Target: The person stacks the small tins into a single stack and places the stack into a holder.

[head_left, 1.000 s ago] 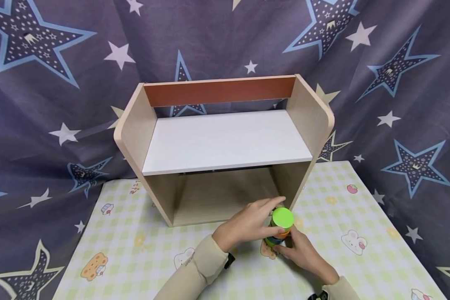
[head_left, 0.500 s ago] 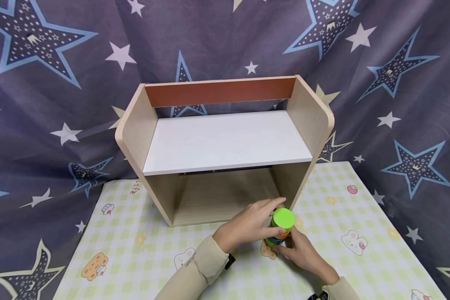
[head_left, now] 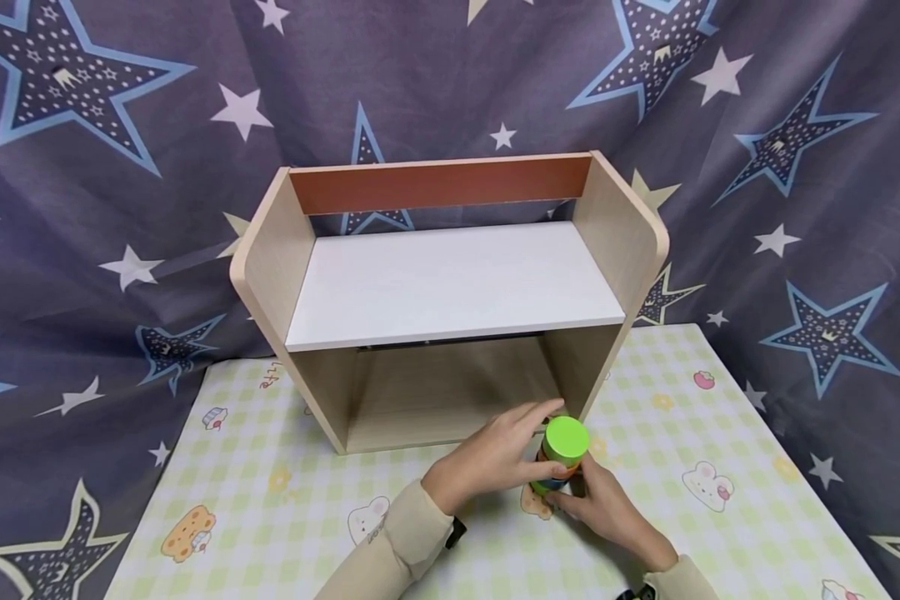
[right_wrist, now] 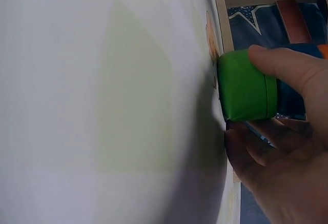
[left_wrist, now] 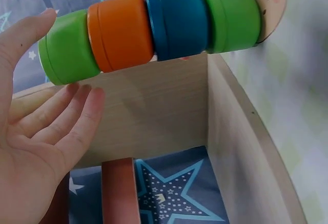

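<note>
A starry curtain (head_left: pixel 450 75) hangs behind the checked cloth (head_left: pixel 727 433), where the stack (head_left: pixel 561 454) stands upright, just in front of the shelf (head_left: pixel 450 283) near its right side. It lies between the hands: the left hand (head_left: pixel 491 458) is nearer its top, thumb and fingers apart around the top piece (left_wrist: pixel 69 47), firm contact unclear; the right hand (head_left: pixel 611 504) is lower, gripping the bottom piece (right_wrist: pixel 246 85), thumb one side, curled fingers opposite. The shelf's right panel blocks the far side

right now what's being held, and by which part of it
The right hand holds the four-cylinder stack by its bottom green cylinder; the left hand straddles the top green cylinder, contact unclear.
</note>
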The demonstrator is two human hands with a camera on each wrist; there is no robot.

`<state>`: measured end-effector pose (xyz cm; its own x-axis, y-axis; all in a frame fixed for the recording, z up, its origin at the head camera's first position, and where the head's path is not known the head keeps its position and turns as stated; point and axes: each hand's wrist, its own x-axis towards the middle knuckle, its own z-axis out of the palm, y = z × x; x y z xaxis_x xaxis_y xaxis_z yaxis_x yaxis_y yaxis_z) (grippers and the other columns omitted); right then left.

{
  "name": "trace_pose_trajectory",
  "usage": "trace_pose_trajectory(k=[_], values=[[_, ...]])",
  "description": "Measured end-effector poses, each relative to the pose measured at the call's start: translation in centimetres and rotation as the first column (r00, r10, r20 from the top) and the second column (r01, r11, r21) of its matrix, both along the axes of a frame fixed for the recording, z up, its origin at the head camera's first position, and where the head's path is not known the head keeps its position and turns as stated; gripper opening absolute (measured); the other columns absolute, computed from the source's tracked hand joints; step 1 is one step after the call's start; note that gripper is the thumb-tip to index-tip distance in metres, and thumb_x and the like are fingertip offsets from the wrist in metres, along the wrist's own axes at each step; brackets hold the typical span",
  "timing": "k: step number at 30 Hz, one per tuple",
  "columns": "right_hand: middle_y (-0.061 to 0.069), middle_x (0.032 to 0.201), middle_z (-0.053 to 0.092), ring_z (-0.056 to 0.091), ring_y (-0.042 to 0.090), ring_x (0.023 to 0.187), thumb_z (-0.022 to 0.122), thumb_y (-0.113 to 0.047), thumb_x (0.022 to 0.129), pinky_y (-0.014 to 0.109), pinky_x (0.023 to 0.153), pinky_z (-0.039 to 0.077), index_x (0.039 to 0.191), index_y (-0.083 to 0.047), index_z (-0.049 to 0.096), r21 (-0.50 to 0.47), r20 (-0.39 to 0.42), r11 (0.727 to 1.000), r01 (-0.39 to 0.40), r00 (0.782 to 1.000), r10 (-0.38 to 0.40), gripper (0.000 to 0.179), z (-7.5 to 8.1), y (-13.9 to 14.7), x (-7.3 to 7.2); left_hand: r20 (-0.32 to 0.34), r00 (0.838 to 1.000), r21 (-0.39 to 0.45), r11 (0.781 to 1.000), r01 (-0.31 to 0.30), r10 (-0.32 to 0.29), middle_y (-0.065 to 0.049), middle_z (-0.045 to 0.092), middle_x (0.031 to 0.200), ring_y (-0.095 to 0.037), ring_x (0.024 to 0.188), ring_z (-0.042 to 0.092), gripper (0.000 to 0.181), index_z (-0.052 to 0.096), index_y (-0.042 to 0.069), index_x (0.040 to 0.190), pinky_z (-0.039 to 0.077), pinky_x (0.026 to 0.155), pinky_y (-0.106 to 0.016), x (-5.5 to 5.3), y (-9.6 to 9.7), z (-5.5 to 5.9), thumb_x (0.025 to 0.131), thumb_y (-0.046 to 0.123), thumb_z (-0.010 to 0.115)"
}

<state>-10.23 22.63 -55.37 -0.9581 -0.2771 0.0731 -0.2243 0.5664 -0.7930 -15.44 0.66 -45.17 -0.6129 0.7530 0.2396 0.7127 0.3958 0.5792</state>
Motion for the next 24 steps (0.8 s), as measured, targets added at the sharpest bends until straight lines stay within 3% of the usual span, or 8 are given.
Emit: trace_pose_trajectory(k=[7, 11, 17, 24], values=[[0.004, 0.125, 0.062, 0.061, 0.023, 0.112, 0.083, -0.022, 0.085, 0.037, 0.086, 0.054, 0.137, -0.013, 0.048, 0.004, 0.007, 1.000, 0.013, 1.000, -0.013, 0.064, 0.1, -0.2, 0.0, 0.030, 0.998, 0.004, 0.998, -0.062, 0.061, -0.006, 0.045, 0.151, -0.017, 0.131, 0.049, 0.083, 0.029, 0.016, 0.158, 0.048, 0.103, -0.032, 0.3, -0.8, -1.3, 0.092, 0.043, 0.072], [0.005, 0.124, 0.062, 0.062, 0.021, 0.106, 0.083, -0.020, 0.085, 0.035, 0.081, 0.054, 0.138, -0.013, 0.047, 0.000, 0.010, 1.000, 0.016, 1.000, -0.016, 0.065, 0.4, -0.2, 0.1, 0.090, 0.993, 0.049, 0.995, -0.083, 0.078, -0.007, 0.047, 0.149, -0.016, 0.123, 0.057, 0.083, 0.030, 0.016, 0.157, 0.051, 0.096, -0.025, 0.6, -1.2, -2.2, 0.092, 0.042, 0.073], [0.005, 0.125, 0.062, 0.061, 0.022, 0.113, 0.084, -0.014, 0.083, 0.039, 0.089, 0.054, 0.139, -0.016, 0.046, -0.024, 0.002, 1.000, 0.016, 1.000, -0.016, 0.067, 0.4, -0.2, 0.1, 0.143, 0.984, 0.065, 0.990, -0.121, 0.111, -0.007, 0.049, 0.146, -0.011, 0.107, 0.063, 0.083, 0.033, 0.014, 0.156, 0.053, 0.090, -0.024, 1.0, -1.6, -3.6, 0.090, 0.042, 0.075], [0.007, 0.127, 0.062, 0.063, 0.025, 0.112, 0.083, -0.011, 0.084, 0.039, 0.089, 0.055, 0.138, -0.017, 0.046, -0.056, 0.021, 0.998, 0.015, 1.000, -0.014, 0.067, 0.3, 0.0, 0.1, 0.164, 0.980, 0.091, 0.987, -0.129, 0.113, -0.007, 0.054, 0.140, -0.021, 0.103, 0.066, 0.079, 0.035, 0.012, 0.154, 0.053, 0.085, -0.020, 1.0, -2.0, -5.2, 0.091, 0.038, 0.075]])
